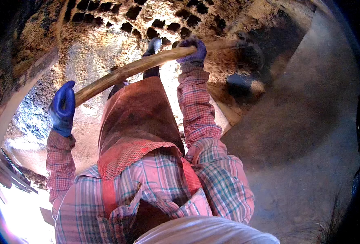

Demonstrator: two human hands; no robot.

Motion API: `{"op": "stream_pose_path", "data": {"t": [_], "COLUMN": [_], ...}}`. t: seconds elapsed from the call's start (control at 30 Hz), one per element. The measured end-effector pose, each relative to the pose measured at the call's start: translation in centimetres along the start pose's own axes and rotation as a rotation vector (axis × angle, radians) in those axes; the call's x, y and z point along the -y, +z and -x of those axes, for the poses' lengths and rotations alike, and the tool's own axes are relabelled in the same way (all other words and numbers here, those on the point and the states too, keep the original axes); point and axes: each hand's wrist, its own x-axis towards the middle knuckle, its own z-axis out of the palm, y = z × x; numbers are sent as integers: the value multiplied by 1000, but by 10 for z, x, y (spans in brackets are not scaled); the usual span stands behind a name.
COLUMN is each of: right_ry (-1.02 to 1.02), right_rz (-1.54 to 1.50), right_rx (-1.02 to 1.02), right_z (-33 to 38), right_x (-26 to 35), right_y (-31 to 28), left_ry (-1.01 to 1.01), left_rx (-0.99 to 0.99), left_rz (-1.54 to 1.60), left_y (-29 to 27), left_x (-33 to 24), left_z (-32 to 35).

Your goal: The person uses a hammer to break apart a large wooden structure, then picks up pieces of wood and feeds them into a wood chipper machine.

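Observation:
A long, slightly bent wooden handle (135, 70) slants across the view, rising from left to right. My right hand (193, 51), in a dark blue-purple glove, is wrapped round it near the top middle. At its lower left end is my left hand (62, 107) in a blue glove, its fingers curled against the butt. Beyond my right hand the handle runs on toward a dark, blurred shape (251, 57), whose kind I cannot make out. Under the handle my dark boot (152, 48) shows a pale toe.
Crumbly brown material (94, 44) covers the ground ahead, with several dark holes or patches (158, 23) along the top. A pale curved edge (21, 93) runs down the left. Smooth grey floor (302, 162) spreads at right. My reddish-brown apron (141, 110) hangs below the handle.

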Motion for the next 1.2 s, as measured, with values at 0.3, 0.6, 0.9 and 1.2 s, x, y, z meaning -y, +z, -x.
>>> {"op": "stream_pose_path", "data": {"t": [0.3,0.6,0.9,1.2], "right_ry": [40,-129,216,276], "right_rz": [372,119,-172,-235], "right_rx": [539,42,57,83], "right_z": [-137,-170,-87,-54], "right_x": [143,141,-23,-25], "right_y": [55,53,-65,29], "left_ry": [276,577,-323,-398], "left_rx": [280,218,737,689], "left_rz": [-201,-278,-73,-122], "left_y": [31,52,-50,-6], "left_x": [-184,-176,-75,-109], "left_z": [-78,-131,-56,-1]}}
